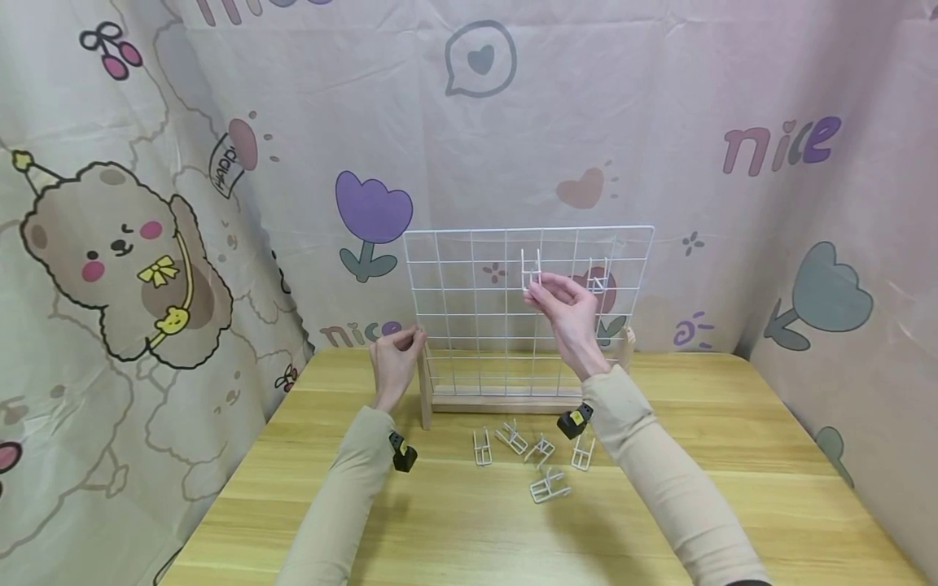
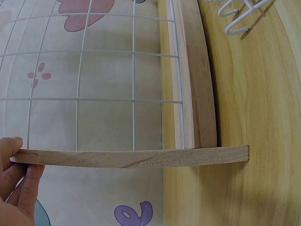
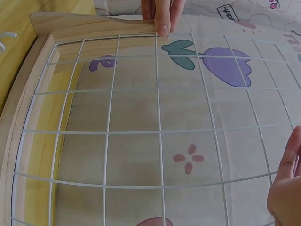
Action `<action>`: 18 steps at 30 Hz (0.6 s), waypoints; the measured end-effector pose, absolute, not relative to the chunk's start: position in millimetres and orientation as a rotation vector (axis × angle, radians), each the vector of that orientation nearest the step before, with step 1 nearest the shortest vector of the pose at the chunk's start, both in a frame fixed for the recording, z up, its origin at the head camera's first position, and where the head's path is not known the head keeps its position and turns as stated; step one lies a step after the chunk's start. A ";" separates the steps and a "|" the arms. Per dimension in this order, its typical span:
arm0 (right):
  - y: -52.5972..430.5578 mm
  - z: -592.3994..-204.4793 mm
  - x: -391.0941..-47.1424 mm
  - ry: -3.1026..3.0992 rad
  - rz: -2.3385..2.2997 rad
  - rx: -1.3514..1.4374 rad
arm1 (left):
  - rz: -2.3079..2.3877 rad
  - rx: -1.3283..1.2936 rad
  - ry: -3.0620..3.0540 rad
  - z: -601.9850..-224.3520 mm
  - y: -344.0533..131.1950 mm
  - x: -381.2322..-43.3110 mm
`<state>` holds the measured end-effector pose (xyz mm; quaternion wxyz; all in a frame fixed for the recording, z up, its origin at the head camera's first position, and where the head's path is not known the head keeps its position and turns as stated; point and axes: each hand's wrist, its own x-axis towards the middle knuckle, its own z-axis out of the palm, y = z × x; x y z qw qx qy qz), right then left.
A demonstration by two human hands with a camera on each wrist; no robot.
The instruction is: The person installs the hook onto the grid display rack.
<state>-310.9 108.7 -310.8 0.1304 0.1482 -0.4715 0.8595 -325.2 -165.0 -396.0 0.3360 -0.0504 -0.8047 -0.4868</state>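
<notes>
— While we are treating the middle of the wire grid point(image 1: 506, 313) as the clock's centre in the head view, what is the right hand point(image 1: 567, 313) doing?

— It is working at three o'clock, pinching the lower end of a white wire holder point(image 1: 531, 273) between thumb and fingertips. That holder is standing upright towards twelve, prongs pointing up.

— Is it touching the grid?

— I am not managing to tell: the head view is showing it small, and the right wrist view is catching only part of the hand at its four-o'clock edge.

— And the left hand point(image 1: 396, 358)?

— Its fingers are gripping the top end of a wooden upright point(image 2: 131, 159) in a narrow pinch, near nine o'clock.

— What else is the grid carrying?

— A second holder point(image 1: 597, 283) is hanging at two o'clock, just beside the right hand.

— And lower down?

— A wooden bar point(image 1: 506, 404) is running along the grid's foot at six. Nearer the person, five loose holders point(image 1: 550, 488) are lying on the table point(image 1: 249, 505), spreading between five and seven o'clock. Behind the grid a printed backdrop point(image 1: 293, 122) is hanging, its purple tulip point(image 1: 374, 210) showing at ten.
</notes>
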 end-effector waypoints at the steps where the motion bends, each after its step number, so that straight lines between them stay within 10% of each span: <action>1: 108.3 -310.6 -311.6 -1.367 2.497 0.427 | -1.269 -0.131 -2.100 -396.1 -165.1 -325.2; 18: 105.9 -311.1 -317.5 -1.373 2.528 0.355 | -1.226 -0.159 -2.067 -398.2 -164.9 -326.2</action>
